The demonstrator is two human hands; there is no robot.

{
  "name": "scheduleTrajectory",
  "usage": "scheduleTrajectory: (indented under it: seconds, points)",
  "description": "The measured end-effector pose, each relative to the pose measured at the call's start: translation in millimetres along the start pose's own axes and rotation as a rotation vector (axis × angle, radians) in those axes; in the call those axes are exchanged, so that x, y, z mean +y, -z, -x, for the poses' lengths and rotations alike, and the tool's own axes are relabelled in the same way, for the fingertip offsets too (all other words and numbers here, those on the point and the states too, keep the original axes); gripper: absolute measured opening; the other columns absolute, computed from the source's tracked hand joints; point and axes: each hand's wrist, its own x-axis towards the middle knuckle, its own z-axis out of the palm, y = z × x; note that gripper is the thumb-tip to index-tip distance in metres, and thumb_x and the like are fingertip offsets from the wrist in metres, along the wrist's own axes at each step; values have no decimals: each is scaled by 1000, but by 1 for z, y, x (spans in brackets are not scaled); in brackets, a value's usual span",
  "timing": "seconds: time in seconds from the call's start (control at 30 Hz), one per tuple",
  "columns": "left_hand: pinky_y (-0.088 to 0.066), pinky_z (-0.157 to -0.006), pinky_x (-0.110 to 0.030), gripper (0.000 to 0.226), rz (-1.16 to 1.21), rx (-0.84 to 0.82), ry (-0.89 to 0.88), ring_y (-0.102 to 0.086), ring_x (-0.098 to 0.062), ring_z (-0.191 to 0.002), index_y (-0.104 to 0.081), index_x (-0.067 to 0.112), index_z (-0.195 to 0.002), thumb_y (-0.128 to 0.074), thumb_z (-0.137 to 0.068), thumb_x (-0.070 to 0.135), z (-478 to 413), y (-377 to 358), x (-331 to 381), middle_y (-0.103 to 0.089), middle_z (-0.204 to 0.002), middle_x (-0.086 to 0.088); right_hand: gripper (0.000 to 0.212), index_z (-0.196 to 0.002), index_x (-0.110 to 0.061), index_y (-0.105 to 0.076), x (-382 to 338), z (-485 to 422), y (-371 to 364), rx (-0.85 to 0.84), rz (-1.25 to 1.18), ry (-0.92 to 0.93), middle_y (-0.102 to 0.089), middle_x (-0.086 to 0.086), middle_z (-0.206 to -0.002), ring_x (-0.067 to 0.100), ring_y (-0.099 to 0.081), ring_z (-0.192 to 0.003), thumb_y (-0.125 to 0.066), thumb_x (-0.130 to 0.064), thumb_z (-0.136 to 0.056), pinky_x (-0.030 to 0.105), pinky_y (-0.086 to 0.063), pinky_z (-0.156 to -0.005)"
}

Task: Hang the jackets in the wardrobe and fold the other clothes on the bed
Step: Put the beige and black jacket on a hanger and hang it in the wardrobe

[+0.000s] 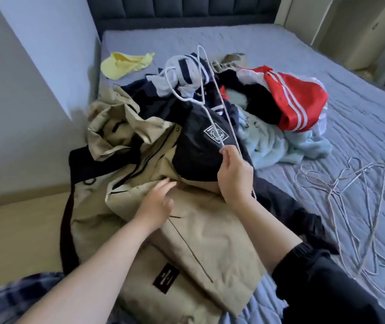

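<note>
Hanger point(227, 118) in right hand point(234, 176) stands on end, hook pointing left.

I get a single view — a wide-angle camera on the person's head, facing forward and down along the bed point(280, 54) toward the headboard point(186, 10), close above the left hand point(156, 204) and right hand point(234, 176).

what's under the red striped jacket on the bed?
The red striped jacket lies with its lower edge over a light blue fleece. Black fabric shows at its left edge. How far either runs beneath it, and anything else there, is covered.
</note>
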Motion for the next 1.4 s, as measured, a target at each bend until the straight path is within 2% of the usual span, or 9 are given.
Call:
scheduleTrajectory:
  seconds: [0.23, 0.37, 0.5, 0.6, 0.77, 0.97, 1.07, 1.17, 1.4]
  points:
    - [-28, -97, -15, 35, 158, 302, 183, -41, 1, -118, -61, 23, -122, -47, -94, 6, 16, 53, -58, -43, -140, 12, 12, -87, -18, -55, -54, -2, -80, -79, -33, 171, -61, 4, -69, 33, -55, -64, -47, -13, -94, 31, -34, -56]
    - [-36, -95, -20, 35, 368, 446, 356, -48, -6, -113, -59, 25, -123, -47, -95, 9, 4, 66, -70, -54, -130, 5, 15, -86, -15, -51, -48, -30, -125, -236, 91, 26, -57, 5, -94, 31, -53, -83, -39, -14, -96, 36, -38, -66]
    - [-51, -81, -27, 32, 865, 581, 543, -62, -8, -98, -59, 20, -124, -47, -96, 12, -20, 87, -80, -65, -112, 3, 23, -92, -2, -58, -8, -31, -153, -445, 171, -185, -61, 18, -101, 38, -52, -98, -37, -10, -97, 42, -43, -84]
    - [-54, -70, -27, 34, 1226, 588, 615, -66, -13, -92, -53, 15, -130, -49, -97, 18, -43, 100, -89, -64, -104, 1, 23, -81, -3, -56, 14, -14, -165, -492, 84, -220, -57, 17, -92, 37, -52, -94, -39, -7, -96, 36, -39, -75]
    - [-57, -73, -35, 41, 1329, 498, 688, -66, -20, -91, -51, 17, -125, -61, -91, 36, -83, 108, -96, -62, -114, -6, 23, -78, -8, -58, 26, -20, -181, -568, 101, -252, -50, 6, -89, 33, -51, -92, -41, -6, -94, 29, -30, -69]
    - [-56, -72, -29, 13, 1360, 566, 761, -61, -21, -77, -58, 10, -86, -52, -89, -1, -100, 104, -95, -59, -88, -11, 26, -78, -11, -62, 26, -28, -186, -625, 155, -281, -57, 16, -102, 32, -53, -95, -42, -3, -94, 24, -28, -67]
    - [-51, -73, -29, 22, 1314, 536, 804, -52, -17, -68, -61, 5, -101, -46, -88, -5, -97, 104, -93, -52, -78, -6, 23, -88, -6, -66, 12, -33, -180, -721, 218, -304, -60, 20, -109, 34, -55, -100, -44, 1, -89, 25, -36, -73]
    - [-44, -76, -31, 36, 1166, 470, 839, -43, -14, -61, -52, -1, -127, -44, -91, -1, -89, 104, -90, -43, -73, -2, 24, -99, -8, -64, -13, -32, -164, -590, 227, -304, -62, 15, -106, 35, -55, -101, -45, -3, -84, 32, -43, -78]
    - [-47, -57, -31, 31, 1265, 492, 901, -51, -23, -79, -55, 5, -118, -36, -94, 9, -53, 110, -78, -54, -92, -7, 29, -124, -27, -48, -106, -34, -129, -257, 161, -31, -66, 3, -91, 30, -60, -83, -42, -21, -96, 35, -43, -69]
